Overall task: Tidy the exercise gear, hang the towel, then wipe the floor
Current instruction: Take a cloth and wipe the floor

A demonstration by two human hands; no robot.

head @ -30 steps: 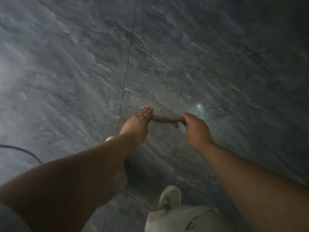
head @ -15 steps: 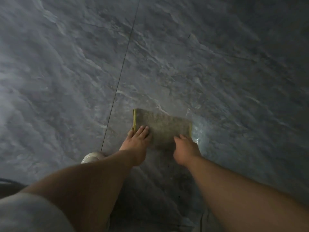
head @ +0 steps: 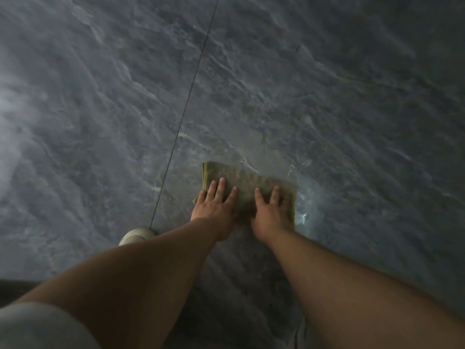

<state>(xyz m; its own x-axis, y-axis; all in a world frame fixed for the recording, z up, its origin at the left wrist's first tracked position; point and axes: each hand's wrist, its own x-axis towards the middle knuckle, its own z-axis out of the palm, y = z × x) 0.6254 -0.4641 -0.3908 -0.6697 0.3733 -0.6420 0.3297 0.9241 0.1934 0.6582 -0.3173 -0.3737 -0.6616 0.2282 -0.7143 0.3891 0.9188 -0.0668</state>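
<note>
Here, a greyish-brown cloth (head: 247,181) with yellow hems lies flat on the grey marbled floor (head: 327,109), to the right of a thin dark seam (head: 191,84) between two tiles, near it but not touching. The left grip (head: 214,205), a bare hand, lies palm down on the cloth's left end, its fingers (head: 221,185) straight and spread, curled round nothing; the heel of the hand covers the cloth's near left corner. The right grip (head: 270,212) likewise lies palm down on the cloth's right end, fingers (head: 275,193) straight and slightly apart, flat on the fabric rather than pinching it. The two lie side by side, close together, with a strip of cloth showing between them. The cloth's far edge and both yellow hems show beyond the fingertips. Just beside the right hem a bright patch of light (head: 303,217) glints on the floor. Both forearms are bare. A pale shoe (head: 137,235) stands on the floor at the near end of the seam, left of the left forearm. A light grey garment (head: 37,326) fills the near left corner of the view.
</note>
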